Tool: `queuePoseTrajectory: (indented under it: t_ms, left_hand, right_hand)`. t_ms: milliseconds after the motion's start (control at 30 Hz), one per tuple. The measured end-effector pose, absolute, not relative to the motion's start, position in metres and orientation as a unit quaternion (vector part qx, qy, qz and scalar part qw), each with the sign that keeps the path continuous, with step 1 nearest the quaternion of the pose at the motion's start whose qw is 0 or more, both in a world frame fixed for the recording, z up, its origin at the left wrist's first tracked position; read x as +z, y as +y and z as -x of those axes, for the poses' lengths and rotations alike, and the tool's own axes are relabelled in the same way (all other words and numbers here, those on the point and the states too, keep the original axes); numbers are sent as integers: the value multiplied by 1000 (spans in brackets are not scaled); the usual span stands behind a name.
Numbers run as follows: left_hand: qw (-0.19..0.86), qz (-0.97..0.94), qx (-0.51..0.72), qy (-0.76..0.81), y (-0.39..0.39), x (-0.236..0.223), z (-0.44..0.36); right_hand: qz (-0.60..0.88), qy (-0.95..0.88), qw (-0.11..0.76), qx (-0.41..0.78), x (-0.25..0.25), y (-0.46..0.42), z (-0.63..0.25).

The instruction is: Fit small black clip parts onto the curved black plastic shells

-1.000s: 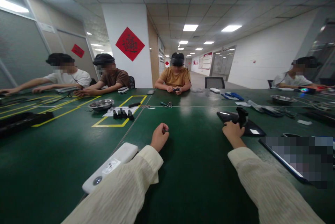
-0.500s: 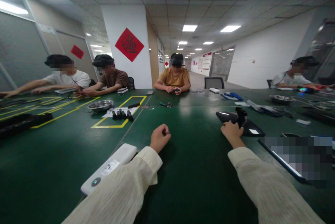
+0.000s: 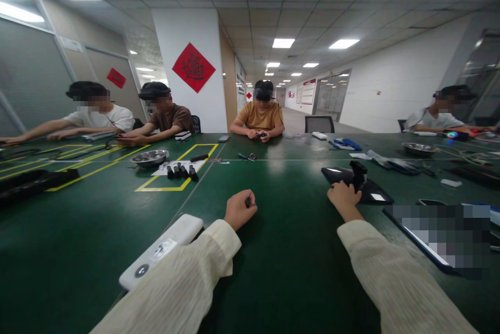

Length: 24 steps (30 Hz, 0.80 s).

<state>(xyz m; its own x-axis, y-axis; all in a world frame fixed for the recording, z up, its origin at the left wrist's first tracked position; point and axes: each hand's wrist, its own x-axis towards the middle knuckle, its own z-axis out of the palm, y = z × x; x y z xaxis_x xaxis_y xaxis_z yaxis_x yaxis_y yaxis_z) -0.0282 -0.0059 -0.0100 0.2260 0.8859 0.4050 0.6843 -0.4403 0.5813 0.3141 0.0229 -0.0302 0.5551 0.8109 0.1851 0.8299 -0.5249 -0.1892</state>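
Note:
My left hand (image 3: 240, 210) is closed above the green table, its fingers curled into a loop; what they hold, if anything, is too small to make out. Beside my left forearm lies a white power bank-like device (image 3: 166, 250) with a round dark spot and a label. My right hand (image 3: 345, 199) grips the near left part of a glossy black panel (image 3: 377, 190). A black bracket (image 3: 358, 172) stands up from that panel, just beyond my fingers. My fingers hide part of the panel's near side.
A dark-edged tablet-like screen (image 3: 433, 240), blurred out, lies to the right. Several black cylindrical parts (image 3: 182, 171) rest inside yellow tape, near a metal bowl (image 3: 150, 158). Pliers (image 3: 248, 156) lie farther off. Across the table sits a person (image 3: 258, 112); other people sit at both sides.
My left hand has turned slightly and shifted a little right and nearer, still curled. The right hand stays on the black panel, with hardly any movement.

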Motion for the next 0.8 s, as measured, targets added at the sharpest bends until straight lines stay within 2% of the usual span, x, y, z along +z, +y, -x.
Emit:
queuePoseTrajectory:
  t_ms: [700, 800]
  left_hand:
    - [104, -814, 340, 459, -7, -15, 28]
    - [81, -819, 342, 454, -9, -14, 27]
  right_hand:
    - [874, -459, 155, -40, -37, 29, -313]
    - [867, -459, 185, -58, -38, 31, -315]
